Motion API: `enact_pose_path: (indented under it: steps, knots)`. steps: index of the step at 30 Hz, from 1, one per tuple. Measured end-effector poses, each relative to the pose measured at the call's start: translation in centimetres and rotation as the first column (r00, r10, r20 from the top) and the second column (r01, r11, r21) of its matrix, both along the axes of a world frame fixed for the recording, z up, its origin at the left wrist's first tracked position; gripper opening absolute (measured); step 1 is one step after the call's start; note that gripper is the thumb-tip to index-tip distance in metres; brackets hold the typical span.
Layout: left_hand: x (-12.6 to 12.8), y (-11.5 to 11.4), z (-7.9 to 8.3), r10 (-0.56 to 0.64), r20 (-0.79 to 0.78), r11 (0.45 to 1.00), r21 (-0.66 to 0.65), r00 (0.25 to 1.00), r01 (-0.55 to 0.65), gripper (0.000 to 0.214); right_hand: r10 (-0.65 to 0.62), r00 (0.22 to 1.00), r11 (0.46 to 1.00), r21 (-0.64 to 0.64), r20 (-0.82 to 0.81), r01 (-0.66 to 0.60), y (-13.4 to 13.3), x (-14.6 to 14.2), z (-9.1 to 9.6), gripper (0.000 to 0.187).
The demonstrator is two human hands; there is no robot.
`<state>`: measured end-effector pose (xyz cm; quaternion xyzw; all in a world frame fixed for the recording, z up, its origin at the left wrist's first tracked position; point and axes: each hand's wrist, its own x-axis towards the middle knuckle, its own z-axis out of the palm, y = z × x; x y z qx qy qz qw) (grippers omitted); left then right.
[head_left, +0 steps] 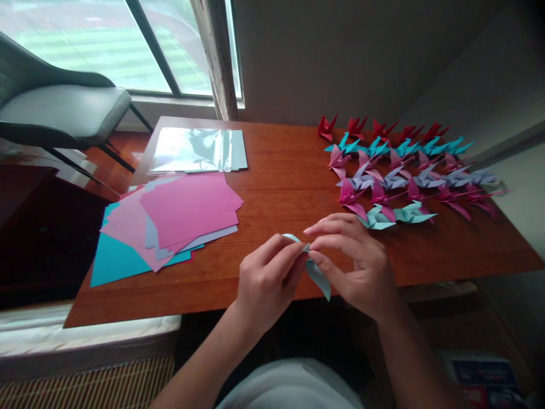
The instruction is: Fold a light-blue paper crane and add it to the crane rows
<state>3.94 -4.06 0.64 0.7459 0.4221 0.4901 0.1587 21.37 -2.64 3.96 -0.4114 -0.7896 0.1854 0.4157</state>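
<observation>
Just above the table's front edge I hold a pale mint origami crane (pixel 319 278), one wing hanging down and part of it hidden by my fingers. My left hand (pixel 267 281) is closed around its body. The thumb and index finger of my right hand (pixel 365 267) pinch a small pointed tip of the same crane, while the other fingers are stretched out. Beyond my right hand, two finished mint cranes (pixel 413 213) stand in the nearest row of folded cranes.
Rows of cranes in magenta (pixel 351 193), lavender, pink, turquoise and red (pixel 327 128) fill the right of the wooden table (pixel 272 193). Loose coloured paper sheets (pixel 191 207) lie at left, with a clear plastic packet (pixel 193 149) behind them. A chair (pixel 63 111) stands by the window.
</observation>
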Motion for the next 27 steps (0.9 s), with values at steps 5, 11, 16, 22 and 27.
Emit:
enact_pose_path:
  steps: [5, 11, 16, 22, 27]
  knots:
    - [-0.06, 0.18, 0.13, -0.041, 0.116, 0.994, -0.096, 0.992, 0.053, 0.006, 0.05, 0.999, 0.999, -0.022, 0.006, -0.05, 0.13, 0.28, 0.24, 0.012]
    - [-0.17, 0.45, 0.5, -0.097, 0.251, 0.957, -0.241, 0.963, 0.159, 0.003, 0.098, 0.995, 0.992, -0.084, -0.009, -0.099, 0.2, 0.65, 0.45, 0.014]
    - [-0.17, 0.55, 0.55, -0.066, 0.355, 0.916, -0.349, 0.933, 0.197, 0.005, 0.097, 0.994, 0.98, -0.171, -0.053, -0.104, 0.15, 0.59, 0.1, 0.016]
    - [-0.08, 0.45, 0.34, -0.047, 0.465, 0.868, -0.419, 0.884, 0.266, 0.008, 0.029, 0.996, 0.977, -0.207, -0.089, -0.047, 0.0, 0.0, -0.17, 0.013]
    - [-0.31, 0.52, 0.82, -0.085, 0.439, 0.856, -0.427, 0.895, 0.291, 0.014, 0.0, 0.997, 0.977, -0.211, -0.077, -0.016, 0.03, -0.02, -0.22, 0.011]
